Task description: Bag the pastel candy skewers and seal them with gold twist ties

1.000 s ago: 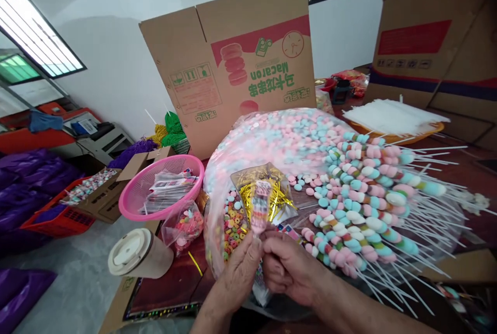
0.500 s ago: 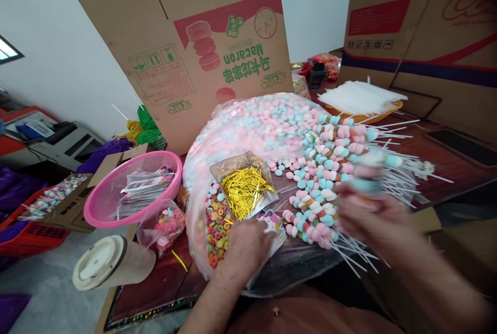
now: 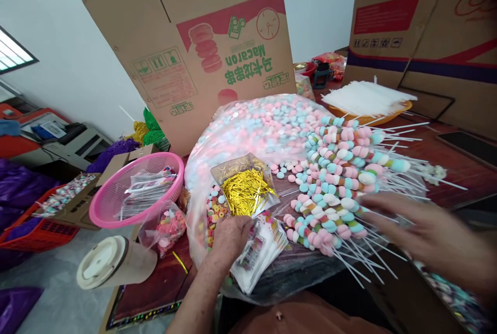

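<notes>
My left hand (image 3: 230, 238) rests knuckles-up on a stack of small clear printed bags (image 3: 259, 251), fingers curled onto them, just below a packet of gold twist ties (image 3: 246, 189). My right hand (image 3: 423, 233) hovers, blurred, over the sticks of a pile of pink, blue and white marshmallow skewers (image 3: 345, 184); its fingers are stretched out and hold nothing. A big clear bag of loose pink and blue marshmallows (image 3: 264, 127) lies behind. Ring-shaped coloured candies (image 3: 215, 212) sit beside the ties.
A pink basket (image 3: 135, 189) of wrapped packets and a lidded cup (image 3: 114, 261) stand at the left. A Macaron carton (image 3: 209, 54) is propped behind, more cartons (image 3: 423, 33) at the right. An orange tray with white sticks (image 3: 368, 101) lies at the back right.
My right hand carried a wrapped skewer to the right, set it down on the pile and now moves back, open. My left hand dropped onto the stack of clear bags.
</notes>
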Tool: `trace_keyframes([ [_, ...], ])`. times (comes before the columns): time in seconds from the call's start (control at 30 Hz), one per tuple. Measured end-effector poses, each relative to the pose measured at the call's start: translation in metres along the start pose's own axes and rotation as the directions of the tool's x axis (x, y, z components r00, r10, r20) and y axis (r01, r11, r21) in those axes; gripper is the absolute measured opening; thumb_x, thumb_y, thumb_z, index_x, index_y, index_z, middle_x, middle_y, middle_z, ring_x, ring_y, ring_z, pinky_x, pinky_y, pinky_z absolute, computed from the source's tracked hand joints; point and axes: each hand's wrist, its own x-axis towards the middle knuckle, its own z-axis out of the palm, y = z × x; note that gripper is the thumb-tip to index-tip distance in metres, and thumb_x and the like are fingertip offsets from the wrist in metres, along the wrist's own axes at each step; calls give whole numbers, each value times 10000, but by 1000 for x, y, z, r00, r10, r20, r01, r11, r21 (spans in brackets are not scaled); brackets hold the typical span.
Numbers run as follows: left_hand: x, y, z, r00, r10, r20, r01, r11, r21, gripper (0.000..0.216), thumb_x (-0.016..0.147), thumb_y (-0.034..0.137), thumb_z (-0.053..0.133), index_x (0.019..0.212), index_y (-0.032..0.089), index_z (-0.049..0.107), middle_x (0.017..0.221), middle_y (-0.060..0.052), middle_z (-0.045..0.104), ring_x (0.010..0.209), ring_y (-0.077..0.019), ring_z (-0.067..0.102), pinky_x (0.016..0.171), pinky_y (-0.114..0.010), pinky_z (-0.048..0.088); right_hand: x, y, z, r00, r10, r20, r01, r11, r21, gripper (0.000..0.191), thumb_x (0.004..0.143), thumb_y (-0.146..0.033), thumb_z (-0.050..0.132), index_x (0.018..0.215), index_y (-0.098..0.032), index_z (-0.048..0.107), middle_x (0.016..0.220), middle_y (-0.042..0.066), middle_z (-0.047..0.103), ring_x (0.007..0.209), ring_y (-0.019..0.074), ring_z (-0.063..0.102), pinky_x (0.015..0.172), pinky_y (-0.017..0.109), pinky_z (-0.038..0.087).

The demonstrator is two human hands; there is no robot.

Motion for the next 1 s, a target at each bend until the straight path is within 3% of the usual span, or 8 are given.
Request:
trace_keyframes([
  [0.13, -10, -8, -24, 982, 162, -93, -171, 981, -91, 319, 886, 295, 373, 769, 213, 659, 800, -33, 686, 783, -175, 588, 741, -277, 372, 73, -35, 73, 905, -292, 309, 249, 953, 172, 340, 802, -341, 571, 1107, -193, 578, 1157, 118, 572, 1096, 253, 482, 889, 415, 398],
  [0.23, -20, -16, -30, 968, 200, -153, -235, 936, -261, 267, 868, 327, 415, 893, 207, 653, 874, -44, 684, 829, -180, 587, 768, -281, 398, 92, -68, 116, 823, -374, 428, 240, 911, 334, 83, 789, -210, 574, 817, -169, 640, 814, 47, 639, 799, 168, 560, 714, 284, 422],
  [0.3, -24, -19, -27, 975, 137, -175, -193, 915, -354, 260, 813, 357, 508, 989, 198, 614, 946, -55, 668, 870, -193, 580, 769, -287, 412, 87, -79, 130, 840, -310, 445, 144, 919, 368, 158, 805, -188, 549, 661, -154, 604, 631, -3, 572, 613, 117, 505, 577, 225, 372],
  [0.4, -25, -17, -16, 984, 58, -167, -134, 858, -496, 203, 754, 352, 572, 839, 170, 598, 767, -32, 643, 723, -171, 567, 648, -256, 423, 71, -82, 131, 880, -143, 453, -46, 924, 380, 229, 801, -203, 557, 579, -147, 554, 546, -31, 491, 542, 98, 431, 495, 206, 295],
  [0.5, -19, -11, -10, 987, 78, -144, -148, 794, -590, 220, 782, 331, 521, 634, 169, 535, 583, 5, 559, 573, -132, 504, 543, -222, 384, 62, -79, 119, 892, -188, 411, -5, 905, 424, 125, 769, -195, 585, 654, -148, 573, 658, -3, 544, 637, 118, 471, 552, 209, 335],
  [0.63, -13, -3, -14, 970, 240, -47, -221, 778, -589, 227, 813, 346, 501, 700, 169, 589, 648, 0, 590, 622, -132, 521, 576, -217, 391, 60, -75, 108, 884, -315, 346, 106, 855, 508, 56, 757, -117, 549, 717, -152, 568, 679, -3, 547, 639, 110, 483, 586, 206, 349],
  [0.83, -17, 11, 0, 989, 103, -105, -146, 782, -606, 205, 780, 381, 559, 754, 177, 565, 652, 11, 573, 589, -123, 509, 536, -202, 402, 47, -57, 103, 975, -93, 201, 7, 920, 393, 297, 858, -271, 430, 574, -182, 410, 551, -33, 426, 535, 102, 384, 514, 228, 267],
  [1.0, -8, 16, -1, 963, 244, -112, -267, 826, -497, 270, 845, 361, 459, 684, 189, 591, 600, 7, 583, 569, -126, 541, 533, -201, 417, 39, -40, 93, 974, 47, 220, -129, 919, 372, 416, 905, -354, 336, 522, -191, 321, 487, -53, 330, 471, 83, 318, 478, 222, 235],
])
